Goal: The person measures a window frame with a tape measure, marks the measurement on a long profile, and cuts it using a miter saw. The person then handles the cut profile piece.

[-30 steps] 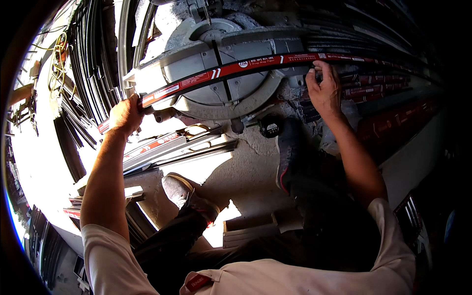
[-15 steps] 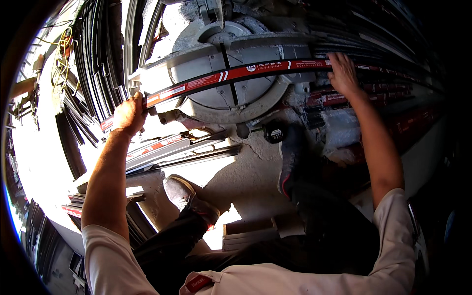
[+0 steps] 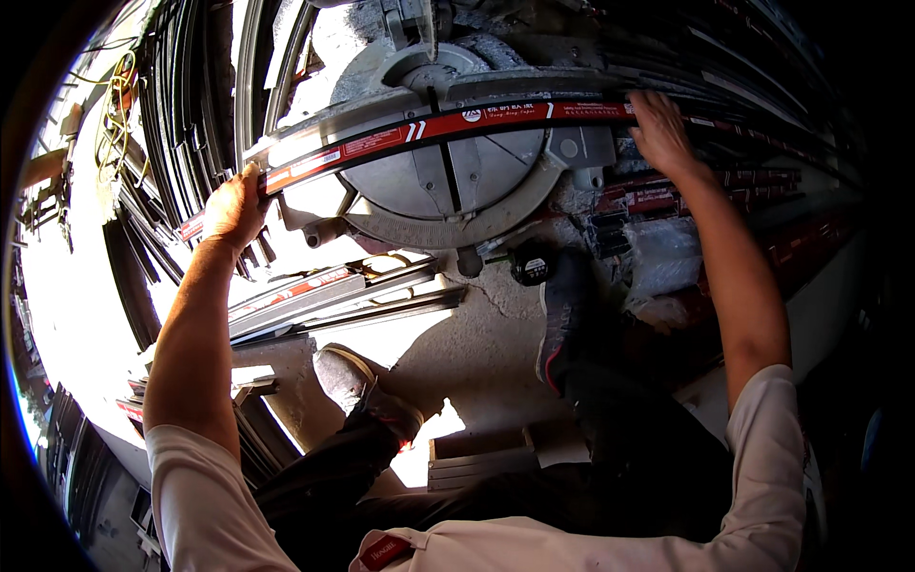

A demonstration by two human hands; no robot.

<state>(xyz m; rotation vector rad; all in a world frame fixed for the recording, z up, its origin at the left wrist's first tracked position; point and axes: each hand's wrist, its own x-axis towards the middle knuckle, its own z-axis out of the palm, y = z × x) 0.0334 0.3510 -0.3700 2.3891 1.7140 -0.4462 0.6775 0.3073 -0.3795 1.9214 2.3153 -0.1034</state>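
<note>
A long dark profile bar (image 3: 457, 125) with a red printed film along its face lies across the round grey base of a miter saw (image 3: 410, 195). My left hand (image 3: 234, 206) is wrapped round the bar left of the saw. Past the saw's right side, my right hand (image 3: 661, 133) grips the same bar from above, fingers bent over its far edge. The bar runs on beyond both hands. Part of the saw blade (image 3: 432, 33) shows at the top, above the base and apart from the bar.
Dark profiles (image 3: 195, 95) stand bundled at the left, and more red-filmed bars (image 3: 658, 198) lie at the right beside clear plastic wrap (image 3: 664, 255). Offcuts (image 3: 343, 310) lie on the floor before the saw. A black tape measure (image 3: 531, 264) sits near my right shoe (image 3: 564, 315).
Both hands have shifted the bar slightly left and away from me, closer to the saw's fence. The grip of each hand stays the same.
</note>
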